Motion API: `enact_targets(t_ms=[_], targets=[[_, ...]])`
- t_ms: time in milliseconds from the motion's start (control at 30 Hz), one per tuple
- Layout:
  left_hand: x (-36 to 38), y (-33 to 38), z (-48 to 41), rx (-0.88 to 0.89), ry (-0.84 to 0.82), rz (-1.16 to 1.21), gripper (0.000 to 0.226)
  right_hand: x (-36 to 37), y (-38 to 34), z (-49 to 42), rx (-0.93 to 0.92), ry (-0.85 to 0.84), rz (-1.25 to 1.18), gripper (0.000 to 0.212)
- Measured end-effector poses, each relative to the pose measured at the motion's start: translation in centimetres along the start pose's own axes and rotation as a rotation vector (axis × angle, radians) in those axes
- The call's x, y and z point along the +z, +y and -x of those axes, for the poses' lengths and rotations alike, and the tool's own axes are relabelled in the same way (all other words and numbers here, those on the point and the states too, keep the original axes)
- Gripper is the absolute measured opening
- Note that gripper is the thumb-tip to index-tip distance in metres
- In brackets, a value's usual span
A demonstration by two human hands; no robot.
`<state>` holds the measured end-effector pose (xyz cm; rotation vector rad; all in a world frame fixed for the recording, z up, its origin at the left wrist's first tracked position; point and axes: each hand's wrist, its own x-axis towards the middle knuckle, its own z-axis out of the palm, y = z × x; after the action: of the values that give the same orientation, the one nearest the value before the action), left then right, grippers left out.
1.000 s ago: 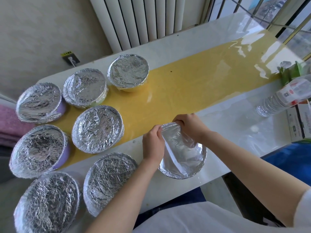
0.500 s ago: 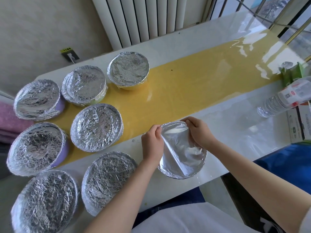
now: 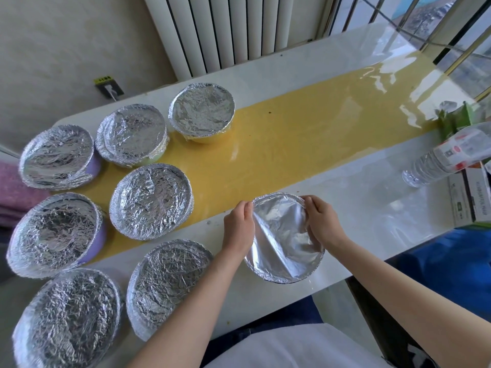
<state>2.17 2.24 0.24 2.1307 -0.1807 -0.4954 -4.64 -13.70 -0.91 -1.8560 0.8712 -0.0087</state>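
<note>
We are working on the foil sheet (image 3: 283, 248) stretched over the bowl (image 3: 280, 282), which is sitting on the white part of the table (image 3: 372, 208) at its near edge, a little right of centre and directly in front of us, so both arms are reaching it without stretching. Our left hand (image 3: 237, 227) is curling its fingers over the far-left part of the rim and pinching the foil there. Our right hand (image 3: 322, 223) is doing the same on the far-right part. The two hands are facing each other across the bowl, so, as we judge it, each is bracing the bowl against the other's pull and the sheet is lying taut instead of sliding off. The near half of the rim is already looking crimped into a tight ridge, while the far arc between our thumbs is looking smoother, which is probably why the hands are sitting there. The foil's middle is showing long flat creases rather than fine wrinkles. To the left, seven covered bowls (image 3: 151, 201) are standing clustered on and beside the yellow runner (image 3: 292, 144), close together and clear of our arms, apparently parked as finished pieces. Far to the right a water bottle (image 3: 446, 158) is sitting beside a box (image 3: 475, 197), well apart from the work.
</note>
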Motion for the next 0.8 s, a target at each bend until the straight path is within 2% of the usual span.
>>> enact_targets(t_ms=[167,267,400,500,667,800], targets=[[-0.3,-0.3,-0.1,-0.128,-0.135,0.099,0.032,0.1,0.2,-0.1,-0.023,0.013,-0.028,0.025],[-0.3,-0.5,-0.1,-0.152,-0.137,0.120,0.035,0.0,0.3,-0.2,-0.010,0.017,-0.037,0.025],[-0.1,-0.3,0.3,-0.063,-0.065,0.069,0.034,0.2,-0.1,0.0,-0.010,0.035,-0.007,0.027],[0.4,-0.3,0.9,0.004,0.047,0.010,0.029,-0.1,-0.1,0.8,0.068,0.082,0.015,0.031],[0.8,-0.1,1.5,-0.097,0.216,0.139,0.030,-0.3,0.4,2.4,0.111,0.038,-0.065,0.029],[0.5,0.1,1.5,-0.199,0.156,0.227,0.031,0.2,0.5,1.9,0.131,0.063,-0.138,0.029]])
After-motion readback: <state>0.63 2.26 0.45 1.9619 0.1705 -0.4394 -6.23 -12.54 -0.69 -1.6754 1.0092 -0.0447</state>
